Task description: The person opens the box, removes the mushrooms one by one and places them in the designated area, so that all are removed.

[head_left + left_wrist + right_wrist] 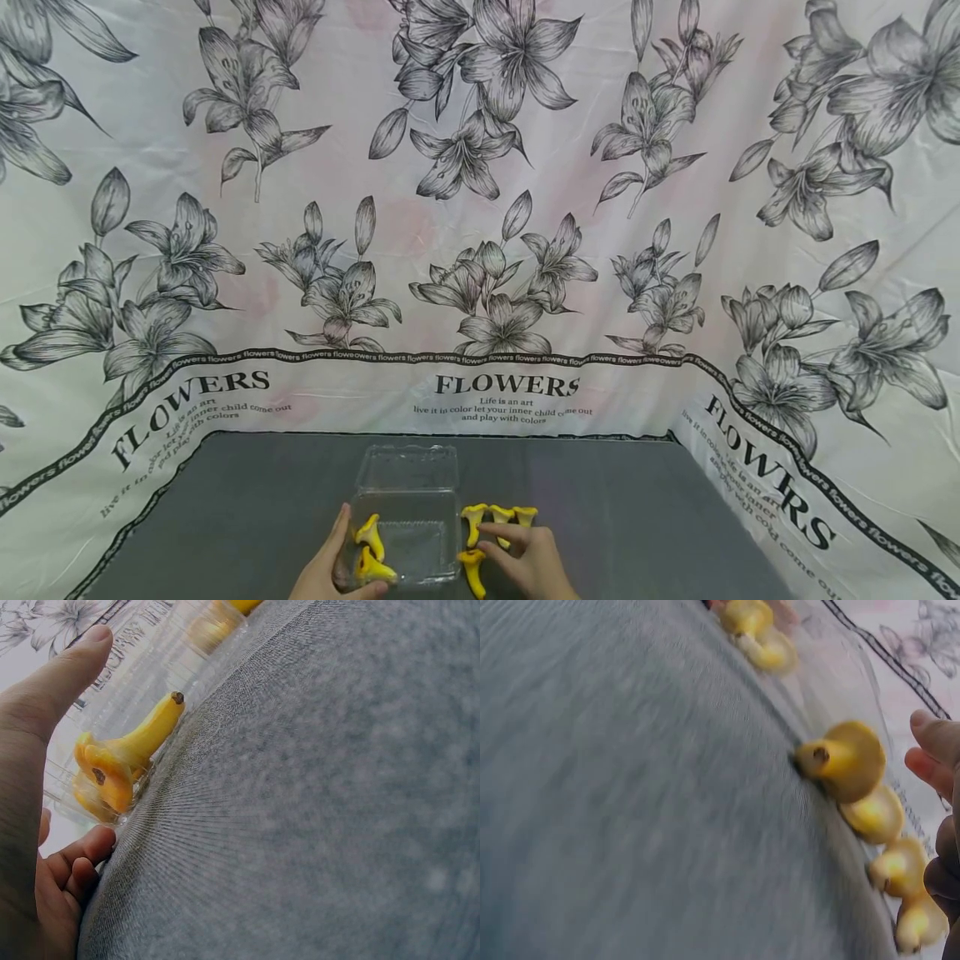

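Note:
My left hand holds the front left corner of a clear plastic clamshell box, fingers along its left wall and thumb across the front. The lid is folded back. Inside, on the left, lie two yellow trumpet-shaped mushrooms, one behind the other. My right hand hovers at the mushrooms right of the box, thumb and index finger apart with nothing between them. Nearest it are a front mushroom and the leftmost mushroom of the back row.
Two more mushrooms, a middle one and a right one, complete the back row beside the box. A dark grey cloth covers the table. White flower-printed curtains enclose it at the back and sides.

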`<control>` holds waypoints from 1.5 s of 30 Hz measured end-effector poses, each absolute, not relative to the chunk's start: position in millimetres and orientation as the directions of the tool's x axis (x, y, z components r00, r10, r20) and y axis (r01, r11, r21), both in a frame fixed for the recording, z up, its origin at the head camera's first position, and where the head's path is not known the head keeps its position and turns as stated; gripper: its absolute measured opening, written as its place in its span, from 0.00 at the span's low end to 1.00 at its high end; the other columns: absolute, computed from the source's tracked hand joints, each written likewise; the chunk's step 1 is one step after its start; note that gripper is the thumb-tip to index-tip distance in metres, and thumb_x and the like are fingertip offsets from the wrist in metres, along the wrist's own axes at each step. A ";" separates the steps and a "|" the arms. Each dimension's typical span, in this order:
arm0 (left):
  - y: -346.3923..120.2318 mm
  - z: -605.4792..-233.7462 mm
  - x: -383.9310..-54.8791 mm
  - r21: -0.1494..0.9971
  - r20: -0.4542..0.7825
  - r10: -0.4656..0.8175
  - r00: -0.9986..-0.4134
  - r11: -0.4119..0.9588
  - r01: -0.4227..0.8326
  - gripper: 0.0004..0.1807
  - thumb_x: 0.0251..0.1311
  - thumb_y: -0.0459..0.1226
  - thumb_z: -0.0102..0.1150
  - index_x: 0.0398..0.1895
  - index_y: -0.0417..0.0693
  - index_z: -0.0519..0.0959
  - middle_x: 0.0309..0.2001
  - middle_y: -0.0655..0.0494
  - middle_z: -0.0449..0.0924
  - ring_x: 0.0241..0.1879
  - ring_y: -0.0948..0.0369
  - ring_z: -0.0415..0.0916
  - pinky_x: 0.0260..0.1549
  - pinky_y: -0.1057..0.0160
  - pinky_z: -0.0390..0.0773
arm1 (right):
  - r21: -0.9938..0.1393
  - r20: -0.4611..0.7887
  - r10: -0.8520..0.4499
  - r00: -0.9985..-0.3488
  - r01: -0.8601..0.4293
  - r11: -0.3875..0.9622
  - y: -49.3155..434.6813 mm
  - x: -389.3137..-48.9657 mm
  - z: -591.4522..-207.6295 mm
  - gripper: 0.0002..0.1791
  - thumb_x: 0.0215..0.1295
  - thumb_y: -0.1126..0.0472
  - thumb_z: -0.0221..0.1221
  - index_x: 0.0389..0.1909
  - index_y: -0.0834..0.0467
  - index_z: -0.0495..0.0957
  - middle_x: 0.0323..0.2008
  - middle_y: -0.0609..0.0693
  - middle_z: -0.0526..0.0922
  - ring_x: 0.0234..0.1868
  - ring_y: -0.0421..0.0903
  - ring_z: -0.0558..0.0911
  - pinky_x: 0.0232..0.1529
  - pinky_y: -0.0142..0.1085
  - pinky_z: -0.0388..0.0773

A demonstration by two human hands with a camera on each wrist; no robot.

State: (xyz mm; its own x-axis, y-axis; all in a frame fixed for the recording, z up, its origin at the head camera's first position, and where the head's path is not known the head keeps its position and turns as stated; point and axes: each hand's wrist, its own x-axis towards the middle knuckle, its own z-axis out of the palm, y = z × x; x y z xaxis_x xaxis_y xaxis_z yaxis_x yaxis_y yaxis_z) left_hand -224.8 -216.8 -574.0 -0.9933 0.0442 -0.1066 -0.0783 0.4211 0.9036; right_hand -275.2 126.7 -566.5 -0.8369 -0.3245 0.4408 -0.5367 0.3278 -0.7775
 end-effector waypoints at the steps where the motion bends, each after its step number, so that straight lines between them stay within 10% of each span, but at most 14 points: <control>1: -216.9 -573.8 -225.1 0.904 -0.106 0.042 -0.993 0.420 -0.079 0.69 0.57 0.53 0.79 0.88 0.44 0.39 0.83 0.28 0.47 0.24 0.59 0.67 0.26 0.65 0.71 | -0.787 0.436 -0.324 -0.840 -0.530 0.316 123.1 -276.0 -564.0 0.13 0.67 0.57 0.73 0.50 0.56 0.92 0.08 0.50 0.65 0.13 0.20 0.52 0.16 0.21 0.53; 18: -215.5 -570.4 -222.1 0.905 -0.085 0.058 -0.995 0.422 -0.053 0.67 0.59 0.50 0.78 0.88 0.41 0.38 0.83 0.25 0.41 0.20 0.60 0.66 0.24 0.63 0.71 | -0.786 0.493 -0.452 -0.744 -0.603 0.136 46.6 -288.4 -525.3 0.14 0.70 0.60 0.71 0.51 0.62 0.90 0.19 0.61 0.83 0.10 0.23 0.50 0.12 0.21 0.53; 24: -216.8 -570.5 -223.5 0.909 -0.085 0.076 -0.994 0.415 -0.046 0.65 0.62 0.50 0.75 0.87 0.41 0.38 0.83 0.26 0.37 0.20 0.60 0.65 0.25 0.63 0.71 | -0.766 0.438 -0.545 -0.715 -0.614 0.190 18.5 -291.4 -523.0 0.13 0.70 0.61 0.70 0.51 0.62 0.90 0.11 0.59 0.75 0.08 0.23 0.50 0.13 0.20 0.53; 34: -217.8 -573.0 -224.3 0.910 -0.089 0.085 -0.992 0.413 -0.046 0.65 0.61 0.49 0.77 0.88 0.43 0.39 0.85 0.31 0.33 0.27 0.57 0.71 0.30 0.62 0.72 | -0.794 0.355 -0.595 -0.721 -0.568 0.215 -6.6 -296.0 -527.5 0.12 0.69 0.62 0.71 0.50 0.60 0.91 0.46 0.51 0.93 0.08 0.27 0.57 0.14 0.22 0.61; 42: -213.8 -571.3 -222.0 0.904 -0.051 0.057 -0.997 0.427 -0.022 0.66 0.59 0.48 0.78 0.87 0.41 0.40 0.84 0.31 0.35 0.18 0.56 0.66 0.23 0.63 0.72 | -0.764 0.261 -0.670 -0.695 -0.573 0.297 -13.3 -297.3 -529.5 0.13 0.70 0.61 0.70 0.53 0.56 0.91 0.47 0.45 0.92 0.15 0.26 0.65 0.20 0.23 0.68; 45: -214.6 -572.3 -222.8 0.892 -0.020 0.051 -0.999 0.453 0.005 0.65 0.59 0.48 0.78 0.87 0.40 0.42 0.84 0.32 0.37 0.42 0.38 0.82 0.36 0.52 0.82 | -0.710 0.238 -0.681 -0.693 -0.603 0.365 -14.1 -295.4 -527.2 0.12 0.70 0.61 0.70 0.52 0.54 0.92 0.47 0.43 0.92 0.11 0.28 0.57 0.19 0.22 0.66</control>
